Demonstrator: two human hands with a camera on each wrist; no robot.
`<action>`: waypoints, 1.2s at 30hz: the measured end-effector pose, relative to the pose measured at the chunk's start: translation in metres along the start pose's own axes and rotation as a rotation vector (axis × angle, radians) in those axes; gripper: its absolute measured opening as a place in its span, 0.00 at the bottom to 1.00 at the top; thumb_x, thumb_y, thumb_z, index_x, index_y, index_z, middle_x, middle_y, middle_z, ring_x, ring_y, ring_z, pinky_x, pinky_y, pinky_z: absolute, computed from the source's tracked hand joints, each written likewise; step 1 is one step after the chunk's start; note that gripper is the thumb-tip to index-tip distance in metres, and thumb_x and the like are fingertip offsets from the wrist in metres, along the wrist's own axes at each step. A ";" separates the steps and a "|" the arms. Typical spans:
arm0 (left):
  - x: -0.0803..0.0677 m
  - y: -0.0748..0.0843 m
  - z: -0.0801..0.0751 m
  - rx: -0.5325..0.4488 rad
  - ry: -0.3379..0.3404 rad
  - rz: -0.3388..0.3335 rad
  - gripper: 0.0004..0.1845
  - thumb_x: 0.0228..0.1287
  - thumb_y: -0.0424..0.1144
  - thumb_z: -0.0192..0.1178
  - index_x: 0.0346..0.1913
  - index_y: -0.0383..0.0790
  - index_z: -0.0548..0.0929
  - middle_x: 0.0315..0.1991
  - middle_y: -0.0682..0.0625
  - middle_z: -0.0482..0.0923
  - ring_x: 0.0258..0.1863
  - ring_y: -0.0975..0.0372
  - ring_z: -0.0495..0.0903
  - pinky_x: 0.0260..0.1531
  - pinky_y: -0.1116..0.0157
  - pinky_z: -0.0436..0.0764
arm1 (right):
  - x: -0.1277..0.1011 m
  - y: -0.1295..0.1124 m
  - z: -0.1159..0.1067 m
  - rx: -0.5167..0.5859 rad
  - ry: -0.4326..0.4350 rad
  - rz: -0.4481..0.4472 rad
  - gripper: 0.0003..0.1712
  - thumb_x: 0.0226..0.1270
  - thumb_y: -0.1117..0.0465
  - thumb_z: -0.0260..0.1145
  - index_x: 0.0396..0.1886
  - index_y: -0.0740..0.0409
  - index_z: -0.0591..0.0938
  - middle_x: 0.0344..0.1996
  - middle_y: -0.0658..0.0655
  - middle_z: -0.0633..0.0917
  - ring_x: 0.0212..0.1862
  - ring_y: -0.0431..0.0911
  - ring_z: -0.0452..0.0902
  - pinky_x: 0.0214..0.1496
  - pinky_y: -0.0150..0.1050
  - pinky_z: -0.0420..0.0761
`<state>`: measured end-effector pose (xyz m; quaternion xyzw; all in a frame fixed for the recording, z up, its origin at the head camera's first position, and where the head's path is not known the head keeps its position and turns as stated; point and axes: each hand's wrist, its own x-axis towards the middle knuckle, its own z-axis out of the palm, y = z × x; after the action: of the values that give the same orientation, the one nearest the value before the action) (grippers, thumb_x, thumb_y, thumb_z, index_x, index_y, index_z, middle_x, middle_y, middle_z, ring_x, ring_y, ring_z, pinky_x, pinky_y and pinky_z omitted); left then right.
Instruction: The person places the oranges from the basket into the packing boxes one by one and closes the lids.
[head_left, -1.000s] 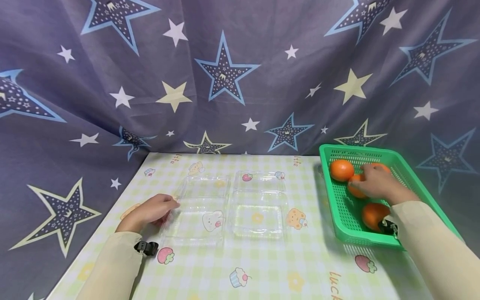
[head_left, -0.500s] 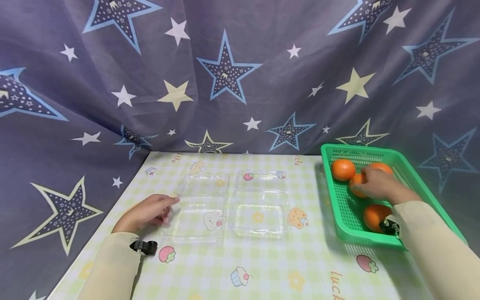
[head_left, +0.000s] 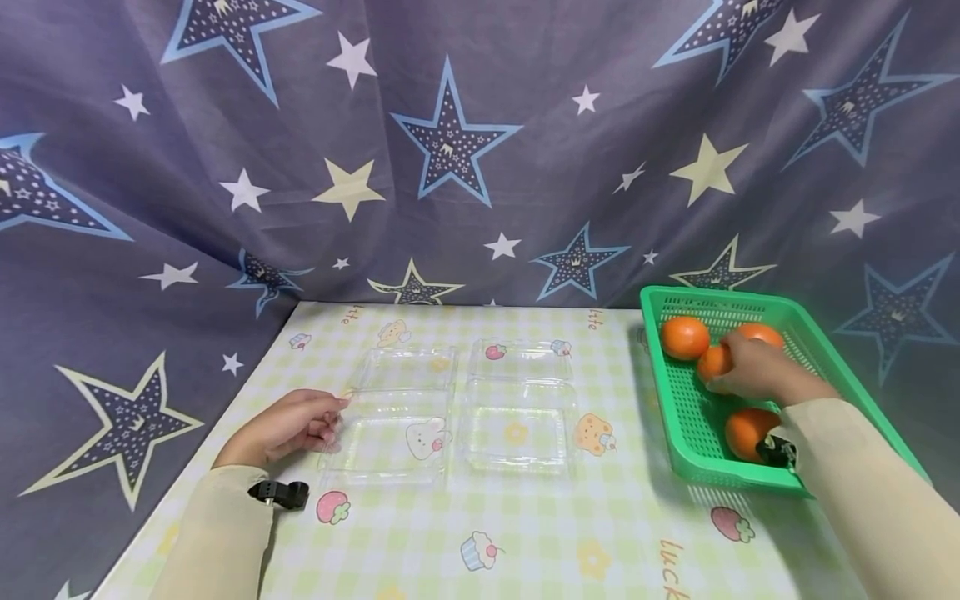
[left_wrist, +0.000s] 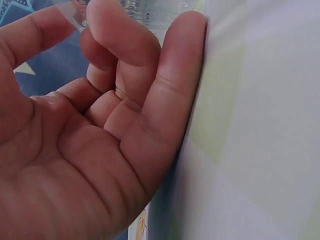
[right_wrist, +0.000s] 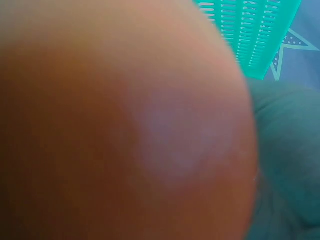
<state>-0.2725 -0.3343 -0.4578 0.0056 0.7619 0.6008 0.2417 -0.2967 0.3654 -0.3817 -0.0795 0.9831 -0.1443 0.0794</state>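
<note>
My left hand (head_left: 285,425) rests at the left edge of a clear plastic clamshell container (head_left: 378,450), which lies opened flat. Thumb and forefinger pinch its edge near the hinge; the left wrist view shows the other fingers curled, the little finger (left_wrist: 172,85) along the tablecloth. In the green basket (head_left: 675,450), my right hand (head_left: 761,367) grips an orange (head_left: 714,364), fingers over the top and thumb at the near side. Another orange (head_left: 748,433) sits under the right wrist, and a large blurred orange (right_wrist: 125,140) fills most of the right wrist view.
A second opened clear container (head_left: 515,450) lies right of the first. Two more oranges are in the basket: one orange (head_left: 685,337) at the far left, another orange (head_left: 761,335) partly behind my right hand. A star-patterned curtain (head_left: 480,167) hangs behind the checked tablecloth (head_left: 405,542).
My left hand has shifted slightly left, the left container edging along with it. My right hand has settled around the orange, its thumb now lower on the near side.
</note>
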 end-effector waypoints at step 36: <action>0.001 -0.001 0.000 -0.024 0.008 -0.009 0.14 0.78 0.46 0.59 0.33 0.41 0.76 0.27 0.53 0.78 0.24 0.66 0.79 0.38 0.59 0.89 | 0.009 -0.013 -0.013 -0.080 0.063 -0.026 0.37 0.57 0.49 0.76 0.58 0.70 0.78 0.41 0.63 0.85 0.39 0.55 0.76 0.39 0.50 0.78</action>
<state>-0.2733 -0.3344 -0.4587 -0.0034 0.7557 0.6088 0.2414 -0.3061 0.3553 -0.3664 -0.0908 0.9890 -0.1083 0.0432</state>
